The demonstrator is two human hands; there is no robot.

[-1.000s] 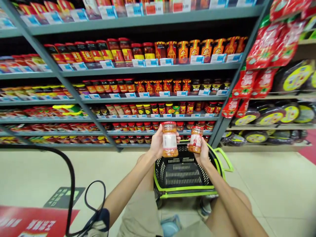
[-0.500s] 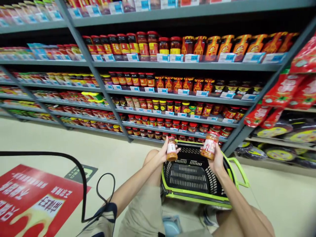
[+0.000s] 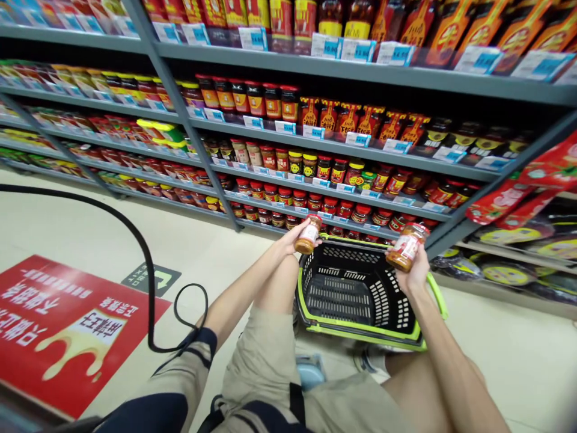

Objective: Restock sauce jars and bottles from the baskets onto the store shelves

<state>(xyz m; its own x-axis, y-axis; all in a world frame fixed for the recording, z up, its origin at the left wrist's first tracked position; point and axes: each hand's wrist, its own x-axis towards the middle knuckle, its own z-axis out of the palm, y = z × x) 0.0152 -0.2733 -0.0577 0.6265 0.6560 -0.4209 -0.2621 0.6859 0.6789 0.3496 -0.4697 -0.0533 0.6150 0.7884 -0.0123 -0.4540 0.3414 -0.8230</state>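
Note:
My left hand (image 3: 288,242) is closed round a small glass jar (image 3: 309,235) with a red lid, a pale label and orange-brown contents. It is by the left rim of the basket, above my knee. A similar but larger-looking jar (image 3: 406,248), also red-lidded, is gripped in my right hand (image 3: 417,272) over the basket's right side. Between my legs and the shelves stands the black shopping basket (image 3: 347,340) with lime-green rim and handles. Its slotted floor shows with nothing lying on it. Both jars are tilted and apart from each other.
Grey shelves (image 3: 315,135) ahead carry rows of sauce jars with blue-and-white price tags. Red packets (image 3: 509,204) hang at the right above dark packaged goods (image 3: 505,270). A red floor poster (image 3: 67,337) lies left. A black cable (image 3: 144,252) loops near my left arm.
The view has tilted downward, and the upper shelves have slid up out of sight. My right hand has shifted a little right with its jar. Both jars are still held.

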